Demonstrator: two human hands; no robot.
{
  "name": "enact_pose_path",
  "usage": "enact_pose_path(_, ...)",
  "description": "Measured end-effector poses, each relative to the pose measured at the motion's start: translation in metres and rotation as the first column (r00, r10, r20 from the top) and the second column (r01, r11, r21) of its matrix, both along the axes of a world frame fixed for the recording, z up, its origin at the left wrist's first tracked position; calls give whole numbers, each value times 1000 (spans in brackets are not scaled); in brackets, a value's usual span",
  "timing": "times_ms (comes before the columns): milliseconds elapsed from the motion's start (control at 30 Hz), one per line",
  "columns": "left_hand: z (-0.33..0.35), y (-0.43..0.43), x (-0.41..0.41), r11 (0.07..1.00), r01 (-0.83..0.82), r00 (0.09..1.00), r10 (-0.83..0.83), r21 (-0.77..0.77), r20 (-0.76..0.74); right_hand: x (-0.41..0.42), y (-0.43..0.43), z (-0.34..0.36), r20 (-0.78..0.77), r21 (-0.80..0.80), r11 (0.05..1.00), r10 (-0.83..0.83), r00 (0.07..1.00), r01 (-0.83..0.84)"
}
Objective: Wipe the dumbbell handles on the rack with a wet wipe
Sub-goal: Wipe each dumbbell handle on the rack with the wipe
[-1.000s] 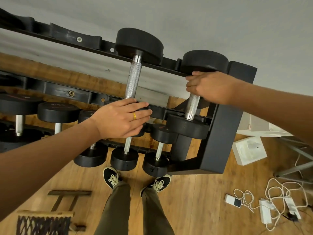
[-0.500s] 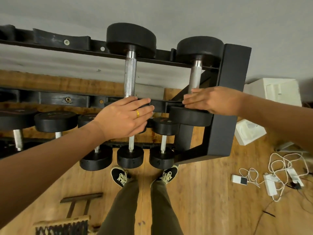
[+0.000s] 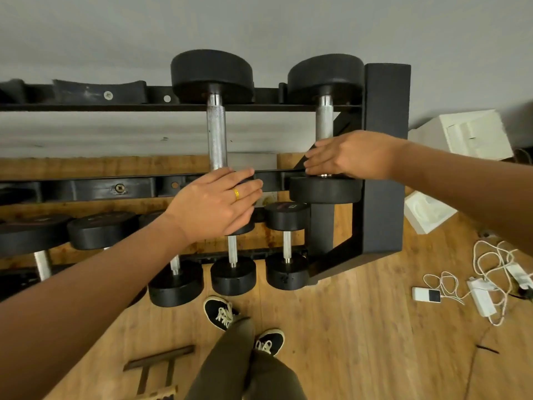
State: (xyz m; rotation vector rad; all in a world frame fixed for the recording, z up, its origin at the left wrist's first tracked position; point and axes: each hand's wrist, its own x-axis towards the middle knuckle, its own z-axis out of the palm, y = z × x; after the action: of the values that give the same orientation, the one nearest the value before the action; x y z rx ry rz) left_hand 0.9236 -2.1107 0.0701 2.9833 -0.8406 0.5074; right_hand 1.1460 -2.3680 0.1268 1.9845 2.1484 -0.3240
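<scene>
Two black dumbbells with knurled steel handles lie on the top tier of the black rack [image 3: 386,157]. My right hand [image 3: 349,155] is curled around the near end of the right dumbbell's handle [image 3: 323,119], just above its near head [image 3: 324,190]. My left hand [image 3: 213,203], with a gold ring, lies over the near head of the left dumbbell, whose handle [image 3: 216,134] is bare above it. No wet wipe shows; anything under my right palm is hidden.
Smaller dumbbells [image 3: 285,243] fill the lower tier. My shoes [image 3: 220,311] stand on the wooden floor right in front. White chargers and tangled cables [image 3: 484,287] lie at right, white boxes [image 3: 467,134] beside the rack, a wooden frame [image 3: 155,368] at bottom left.
My right hand has slid down the right dumbbell's handle from its far end to its near end. My left hand has stayed on the left dumbbell's near head.
</scene>
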Motion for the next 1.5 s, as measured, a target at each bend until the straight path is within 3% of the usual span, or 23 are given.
enact_pose_path(100, -2, 0, -1, 1000, -10, 1000, 10, 22, 7, -4, -10, 2, -23, 61, 994, -86, 996, 87)
enact_pose_path(200, 0, -1, -1, 1000, -12, 1000, 12, 27, 15, -21, -23, -1, -98, 233, 919, -304, 948, 319)
enact_pose_path(267, 2, -3, -1, 999, -24, 1000, 24, 38, 7, -41, -30, -4, -206, 362, 778, -471, 858, 514)
enact_pose_path(333, 4, -6, -2, 998, -41, 999, 42, 52, -24, -64, -36, -7, -354, 464, 566, -587, 729, 681)
enact_pose_path(433, 10, -12, -4, 993, -92, 994, 96, 81, -57, -99, -41, -11, -590, 500, 257, -598, 543, 827)
enact_pose_path(567, 12, -27, -22, 983, -143, 987, 150, 111, -54, -141, -46, -18, -755, 475, 38, -495, 429, 879)
enact_pose_path(667, 1, -43, -53, 990, -68, 991, 81, 121, -102, -168, -50, -31, -844, 398, -75, -420, 333, 914)
enact_pose_path(833, -39, -60, -80, 980, 122, 967, -82, 157, -241, -207, -65, -64, -873, 366, -181, -406, 269, 913)
enact_pose_path(1100, -156, -57, -61, 965, 96, 934, -2, 245, -358, -259, -86, -219, -866, 143, -323, -498, -40, 936)
enact_pose_path(1300, -265, -29, -38, 946, 134, 954, -41, 296, -298, -237, -73, -348, -791, 146, -316, -607, -81, 938)
enact_pose_path(1500, -324, 5, -33, 933, 166, 952, -67, 319, -299, -212, -69, -424, -732, 105, -332, -664, -153, 937)
